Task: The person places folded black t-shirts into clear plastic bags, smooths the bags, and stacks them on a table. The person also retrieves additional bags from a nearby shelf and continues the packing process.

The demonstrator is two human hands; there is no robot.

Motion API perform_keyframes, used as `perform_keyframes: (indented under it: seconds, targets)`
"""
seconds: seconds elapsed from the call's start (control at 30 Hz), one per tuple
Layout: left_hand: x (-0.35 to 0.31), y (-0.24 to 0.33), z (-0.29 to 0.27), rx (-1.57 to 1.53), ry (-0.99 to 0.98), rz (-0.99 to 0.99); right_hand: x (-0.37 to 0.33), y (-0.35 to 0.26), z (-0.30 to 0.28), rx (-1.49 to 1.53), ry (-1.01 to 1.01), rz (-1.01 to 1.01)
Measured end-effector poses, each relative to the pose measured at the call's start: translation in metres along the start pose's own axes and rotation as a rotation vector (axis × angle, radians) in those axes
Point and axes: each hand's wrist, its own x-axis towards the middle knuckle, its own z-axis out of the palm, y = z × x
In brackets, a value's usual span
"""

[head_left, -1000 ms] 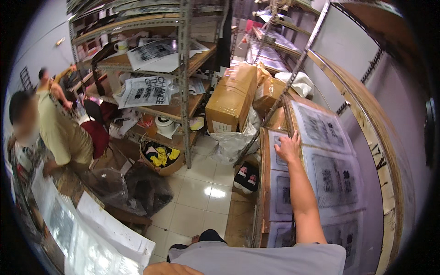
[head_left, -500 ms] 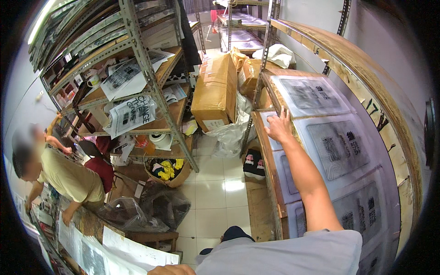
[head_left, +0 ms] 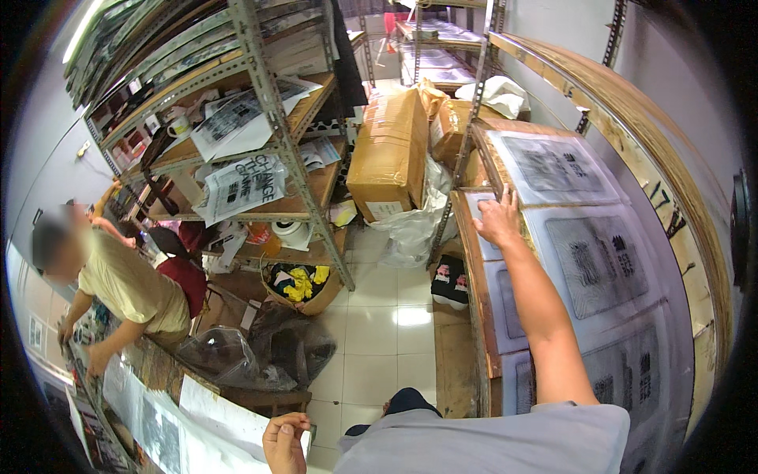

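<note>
My right arm stretches out over a shelf of translucent plastic sheets (head_left: pixel 600 265) with dark printed patches. My right hand (head_left: pixel 499 219) rests at the sheets' left edge, fingers stretched and partly bent, grasping nothing that I can see. Beneath it lie smaller translucent sheets (head_left: pixel 505 304) along the shelf's wooden edge. Low in the picture, my left hand (head_left: pixel 286 442) is raised with its fingers curled together. A small dark bit shows at its fingertips, too small to name. Beside that hand is a white sheet (head_left: pixel 217 411) on the table at left.
A metal rack (head_left: pixel 272 118) with papers and frames stands at left. Large taped cardboard boxes (head_left: pixel 387 150) stand at the aisle's far end. A basket of yellow and black cloth (head_left: pixel 296 284) and dark plastic wrap (head_left: pixel 292 347) lie low at left. A person (head_left: pixel 130 280) works at the left table.
My left hand has risen further into view, fingers curled. My right hand stays at the sheets' edge. The whole view has shifted slightly, and the person at left has moved their arms.
</note>
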Motion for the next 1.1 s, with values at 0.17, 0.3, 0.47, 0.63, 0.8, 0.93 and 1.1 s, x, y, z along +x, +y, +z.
perform_keyframes:
  seconds: [0.17,0.3,0.47,0.63,0.8,0.93,1.1]
  targets:
    - [-0.005,-0.017,-0.011,-0.056,0.105,-0.057,0.0,-0.003,0.003,0.011,0.018,0.002]
    - [0.009,-0.001,0.01,-0.189,-0.144,0.139,-0.002,0.002,0.004,0.032,0.034,0.018]
    - [0.003,0.077,0.081,-0.265,-0.398,0.232,0.0,-0.004,0.002,0.061,0.058,-0.006]
    - [-0.021,0.154,0.167,-0.486,-0.82,0.158,0.002,-0.004,0.009,0.059,0.055,-0.003]
    - [-0.02,0.166,0.212,-0.623,-0.937,0.18,-0.002,0.003,0.006,0.076,0.072,0.017]
    - [-0.045,0.165,0.236,-0.704,-0.716,0.308,0.0,-0.002,0.003,0.091,0.065,0.002]
    - [-0.061,0.163,0.25,-0.776,-0.553,0.447,-0.001,0.0,0.002,0.113,0.045,0.01]
